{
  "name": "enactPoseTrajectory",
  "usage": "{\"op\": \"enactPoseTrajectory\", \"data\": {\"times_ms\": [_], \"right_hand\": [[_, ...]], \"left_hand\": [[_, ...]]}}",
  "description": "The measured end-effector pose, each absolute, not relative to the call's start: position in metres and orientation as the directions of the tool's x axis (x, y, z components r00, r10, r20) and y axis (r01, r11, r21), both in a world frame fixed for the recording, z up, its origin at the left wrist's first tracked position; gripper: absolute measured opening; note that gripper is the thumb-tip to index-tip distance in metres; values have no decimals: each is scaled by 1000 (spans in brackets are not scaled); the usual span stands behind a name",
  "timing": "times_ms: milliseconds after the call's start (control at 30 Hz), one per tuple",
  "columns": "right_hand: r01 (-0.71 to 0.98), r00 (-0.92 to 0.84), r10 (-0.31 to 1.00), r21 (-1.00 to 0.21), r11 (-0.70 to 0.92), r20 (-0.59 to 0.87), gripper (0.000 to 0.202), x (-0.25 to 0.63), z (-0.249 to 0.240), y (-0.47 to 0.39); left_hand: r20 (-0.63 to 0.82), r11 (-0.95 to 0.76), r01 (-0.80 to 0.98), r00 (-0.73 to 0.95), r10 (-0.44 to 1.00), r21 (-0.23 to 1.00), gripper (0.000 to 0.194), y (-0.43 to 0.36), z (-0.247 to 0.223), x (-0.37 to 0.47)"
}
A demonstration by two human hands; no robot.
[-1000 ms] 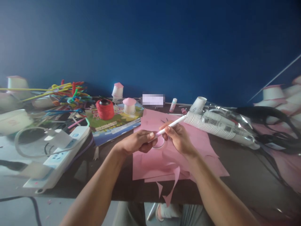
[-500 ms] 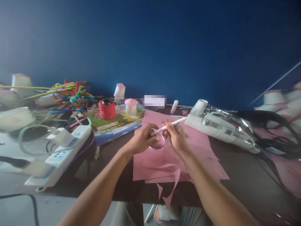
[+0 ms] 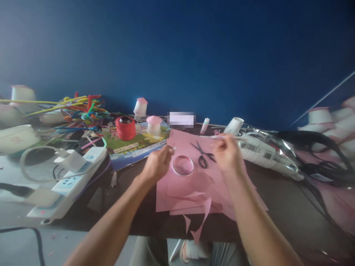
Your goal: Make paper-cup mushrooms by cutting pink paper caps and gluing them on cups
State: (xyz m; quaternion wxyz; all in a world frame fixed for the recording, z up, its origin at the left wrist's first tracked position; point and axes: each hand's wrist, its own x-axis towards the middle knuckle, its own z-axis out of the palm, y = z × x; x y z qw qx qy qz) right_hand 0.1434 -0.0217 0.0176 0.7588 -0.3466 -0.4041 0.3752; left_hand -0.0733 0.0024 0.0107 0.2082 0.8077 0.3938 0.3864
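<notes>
One likely pen (image 3: 211, 137) pinched, right grip (image 3: 227, 152)

No legible text on the booklet (image 3: 133, 144)

Head-worn view, facing forward, angled down

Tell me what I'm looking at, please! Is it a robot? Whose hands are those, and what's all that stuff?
No robot here, just a person's bare hands. The pictures come from a camera worn on the person's head, looking forward and down.

The right hand holds a thin white stick like a pen, a bit blurry. The left hand seems to pinch a tiny white thing, too small to name.

On the dark table lie pink paper, open scissors and a round ring. Around them are red string, fuzzy colourful sticks and stacked white cups.
</notes>
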Motion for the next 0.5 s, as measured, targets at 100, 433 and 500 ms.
{"op": "enactPoseTrajectory", "data": {"times_ms": [100,433,500], "right_hand": [[-331,608,726,-730,599,320,20,164,21,-14],[-342,356,919,-892,296,169,27,131,-1,-12],[-215,326,927,-940,265,187,24,136,-5,-13]], "left_hand": [[465,-520,380,231,854,765,29,10,12,-76],[400,-447,206,233,887,871,17,23,-7,-71],[327,-369,244,196,924,897,15,27,-7,-74]]}}
